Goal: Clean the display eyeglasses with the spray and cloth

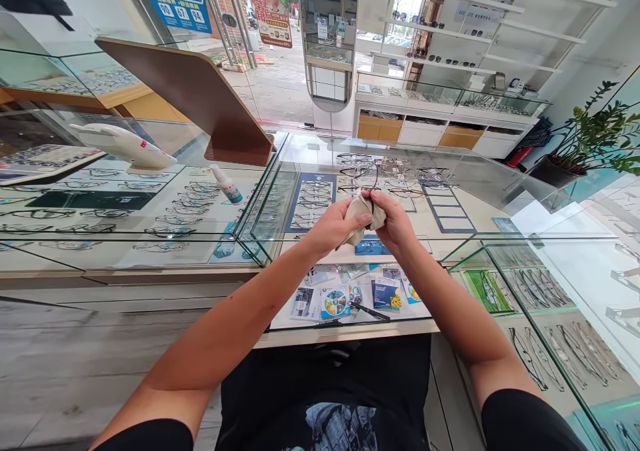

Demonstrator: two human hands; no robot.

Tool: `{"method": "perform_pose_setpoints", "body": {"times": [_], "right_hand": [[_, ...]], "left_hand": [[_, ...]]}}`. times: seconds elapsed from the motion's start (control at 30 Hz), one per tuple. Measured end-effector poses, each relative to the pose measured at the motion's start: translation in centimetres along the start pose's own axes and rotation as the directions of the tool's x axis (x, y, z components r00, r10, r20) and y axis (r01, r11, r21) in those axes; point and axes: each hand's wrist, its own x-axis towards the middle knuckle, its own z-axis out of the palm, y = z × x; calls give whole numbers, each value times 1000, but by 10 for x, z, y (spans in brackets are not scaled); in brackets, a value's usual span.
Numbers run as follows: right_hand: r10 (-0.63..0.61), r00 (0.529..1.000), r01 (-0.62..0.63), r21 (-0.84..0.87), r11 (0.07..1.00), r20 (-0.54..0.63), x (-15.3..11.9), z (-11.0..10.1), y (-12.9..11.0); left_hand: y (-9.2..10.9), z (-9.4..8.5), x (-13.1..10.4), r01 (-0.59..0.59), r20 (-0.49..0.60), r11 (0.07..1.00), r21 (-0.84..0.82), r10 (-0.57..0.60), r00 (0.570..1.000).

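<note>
Above the glass counter (345, 241), my two hands meet around a pale beige cloth (356, 211). My left hand (331, 225) is closed on the cloth, thumb pressed on top. Dark-rimmed eyeglasses (376, 176) are partly wrapped in it, with a thin temple sticking up past my fingers; most of the frame is hidden. My right hand (396, 219) pinches the eyeglasses and the cloth's other side. Beyond my hands, several more eyeglasses (353, 164) lie on the counter, beside a dark blue tray with slots (445, 205).
A white spray bottle (227, 184) and a brown-backed tilted mirror or stand (200, 91) stand on the left counter, near a white device (125, 147). Leaflets (335, 302) and a black pen-like tool (370, 311) lie before me. A potted plant (583, 141) is at right.
</note>
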Motion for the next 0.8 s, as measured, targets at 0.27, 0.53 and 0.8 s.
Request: {"method": "perform_pose_setpoints", "body": {"times": [0.27, 0.53, 0.8], "right_hand": [[33, 999, -33, 35, 999, 5, 5, -7, -1], [0, 1000, -1, 41, 999, 12, 4, -3, 1], [8, 999, -10, 65, 998, 36, -2, 4, 6]], "left_hand": [[-7, 0, 3, 2, -4, 998, -57, -2, 1000], [-5, 3, 1, 11, 11, 999, -32, -11, 1000], [-18, 19, 4, -64, -130, 988, -144, 45, 990]]}}
